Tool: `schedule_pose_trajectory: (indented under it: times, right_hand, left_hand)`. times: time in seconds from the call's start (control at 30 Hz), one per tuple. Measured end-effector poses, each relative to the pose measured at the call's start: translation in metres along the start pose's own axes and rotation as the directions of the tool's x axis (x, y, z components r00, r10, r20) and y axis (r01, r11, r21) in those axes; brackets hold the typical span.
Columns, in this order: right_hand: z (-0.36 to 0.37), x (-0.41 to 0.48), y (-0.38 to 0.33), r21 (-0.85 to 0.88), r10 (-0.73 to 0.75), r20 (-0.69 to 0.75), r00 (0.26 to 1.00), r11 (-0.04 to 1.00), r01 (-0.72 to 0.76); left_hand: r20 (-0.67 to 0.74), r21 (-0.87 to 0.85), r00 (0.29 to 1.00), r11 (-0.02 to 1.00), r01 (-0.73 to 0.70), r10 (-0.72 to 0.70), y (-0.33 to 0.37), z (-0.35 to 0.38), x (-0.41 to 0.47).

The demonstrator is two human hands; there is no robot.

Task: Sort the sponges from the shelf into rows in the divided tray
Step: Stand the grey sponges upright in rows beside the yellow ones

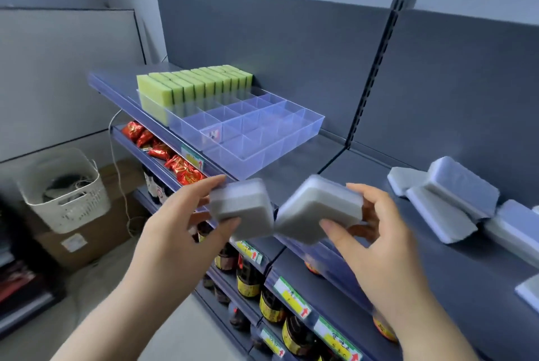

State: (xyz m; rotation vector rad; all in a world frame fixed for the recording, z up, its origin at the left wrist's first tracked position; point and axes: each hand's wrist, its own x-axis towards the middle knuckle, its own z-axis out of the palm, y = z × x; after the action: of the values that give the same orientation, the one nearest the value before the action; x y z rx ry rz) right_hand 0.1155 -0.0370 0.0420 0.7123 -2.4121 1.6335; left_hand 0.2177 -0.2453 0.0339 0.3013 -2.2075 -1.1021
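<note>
A clear divided tray [294,138] stands on the top shelf, its left row filled with several yellow-green sponges [186,86] on edge. Its other compartments show nothing inside. In front of the shelf edge my left hand [178,223] grips a grey wrapped sponge [242,206]. My right hand [376,232] grips a second grey wrapped sponge [320,206] right beside the first. The two sponges almost touch at their lower corners. Several more grey sponges [455,197] lie loose on the shelf at the right.
The dark shelf board [364,168] runs from left to right with a grey back panel behind it. Lower shelves hold red snack packets [163,150] and dark bottles [248,276]. A white basket [64,188] sits on a cardboard box at the left.
</note>
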Motion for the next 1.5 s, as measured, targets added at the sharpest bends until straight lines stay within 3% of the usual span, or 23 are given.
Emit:
schedule_pose_trajectory:
  times: [0.23,0.47,0.7,1.0,1.27,1.5]
  right_hand:
    - [0.035,0.1,-0.009,0.0,-0.044,-0.023,0.999,0.999,0.044]
    - [0.074,0.151,-0.008,-0.049,-0.021,0.041,0.999,0.999,0.023]
    - [0.092,0.183,-0.022,-0.021,0.011,-0.092,0.996,1.0,-0.013]
    - [0.165,0.218,-0.057,-0.05,0.09,-0.334,0.938,0.992,-0.113]
    - [0.23,0.263,-0.09,-0.079,0.133,-0.404,0.905,0.981,-0.179]
    - [0.238,0.281,-0.098,-0.146,0.138,-0.467,0.873,0.962,-0.23]
  left_hand:
    - [-0.018,0.012,0.997,0.997,-0.07,0.07,-0.019,-0.008,0.112]
    - [-0.07,0.03,0.988,0.99,-0.135,0.136,-0.061,0.009,0.148]
    - [-0.087,-0.144,0.99,0.982,-0.121,0.109,-0.076,-0.013,0.205]
    - [0.208,-0.22,0.948,0.956,-0.194,0.241,-0.127,-0.062,0.327]
    - [0.458,-0.262,0.816,0.93,-0.256,0.354,-0.154,-0.098,0.439]
    - [0.589,-0.28,0.703,0.917,-0.285,0.398,-0.156,-0.073,0.485]
